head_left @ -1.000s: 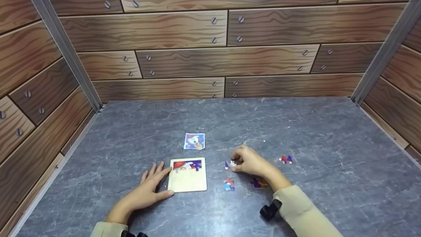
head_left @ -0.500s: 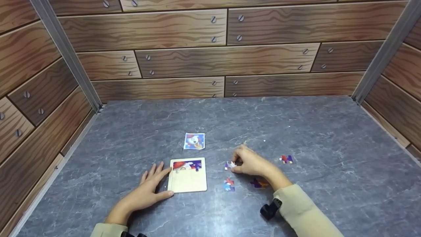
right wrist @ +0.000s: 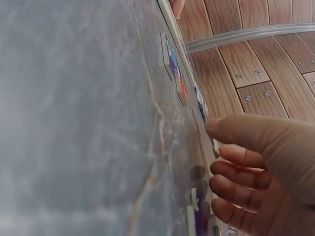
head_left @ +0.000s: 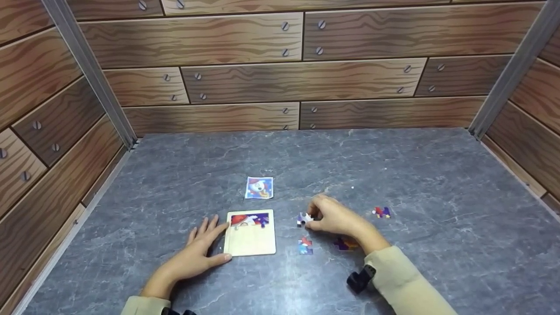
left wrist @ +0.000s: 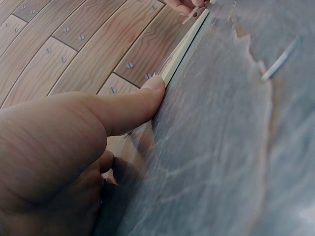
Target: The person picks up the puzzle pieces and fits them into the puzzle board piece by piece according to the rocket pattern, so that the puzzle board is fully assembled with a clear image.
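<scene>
In the head view, my left hand (head_left: 199, 251) rests at the left edge of a pale wooden puzzle board (head_left: 249, 243), thumb and fingers extended. Red, white and purple pieces fill the top strip of its recess; bare wood shows below. My right hand (head_left: 334, 216) pinches a white-and-purple jigsaw piece (head_left: 302, 219) between thumb and fingers, just right of the board. The right wrist view shows the thumb and fingertips close together on this thin piece (right wrist: 215, 147), mostly hidden there. In the left wrist view, my left thumb (left wrist: 155, 86) touches the board's edge.
A red-and-blue jigsaw piece (head_left: 305, 246) lies below the held one. A purple-and-orange piece (head_left: 345, 244) sits partly under the right wrist, and a red-and-purple piece (head_left: 381, 212) is farther right. A small square printed picture (head_left: 259, 188) lies behind the board.
The piece in my right hand has turned a little and shifted slightly left, showing more of its printed face. My left hand and the board have stayed put.
</scene>
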A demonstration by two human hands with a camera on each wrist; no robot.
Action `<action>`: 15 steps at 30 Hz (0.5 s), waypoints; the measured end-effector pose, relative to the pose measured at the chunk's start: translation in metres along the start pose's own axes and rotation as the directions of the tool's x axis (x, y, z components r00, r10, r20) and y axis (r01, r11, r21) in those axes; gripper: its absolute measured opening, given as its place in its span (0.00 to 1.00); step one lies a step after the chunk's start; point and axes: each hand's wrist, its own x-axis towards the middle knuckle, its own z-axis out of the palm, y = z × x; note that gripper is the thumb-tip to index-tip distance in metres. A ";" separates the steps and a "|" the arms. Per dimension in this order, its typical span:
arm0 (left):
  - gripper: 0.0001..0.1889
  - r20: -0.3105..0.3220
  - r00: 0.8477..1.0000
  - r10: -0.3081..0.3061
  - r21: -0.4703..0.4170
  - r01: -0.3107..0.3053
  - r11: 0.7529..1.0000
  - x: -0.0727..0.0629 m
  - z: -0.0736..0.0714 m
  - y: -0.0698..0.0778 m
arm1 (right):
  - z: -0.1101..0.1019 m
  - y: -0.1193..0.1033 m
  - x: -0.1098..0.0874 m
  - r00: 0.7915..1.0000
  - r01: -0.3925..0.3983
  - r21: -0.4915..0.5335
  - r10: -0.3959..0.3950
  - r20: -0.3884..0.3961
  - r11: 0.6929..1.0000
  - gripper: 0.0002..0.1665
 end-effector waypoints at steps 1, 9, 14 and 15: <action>0.40 0.000 1.000 0.001 0.003 -0.001 1.000 0.000 0.000 0.000 | 0.000 -0.001 0.000 1.000 0.002 0.012 -0.002 0.001 1.000 0.13; 0.40 -0.012 1.000 0.014 0.000 -0.014 1.000 0.000 0.002 -0.001 | -0.001 -0.008 0.000 1.000 0.018 0.118 -0.016 -0.019 0.993 0.12; 0.40 -0.011 1.000 0.006 -0.003 -0.006 1.000 0.001 0.002 -0.001 | 0.000 -0.016 0.000 1.000 0.024 0.167 -0.022 -0.016 0.986 0.12; 0.40 -0.010 1.000 0.003 -0.002 -0.003 1.000 0.000 0.002 0.000 | 0.001 -0.018 0.000 1.000 0.027 0.178 -0.025 -0.012 0.984 0.12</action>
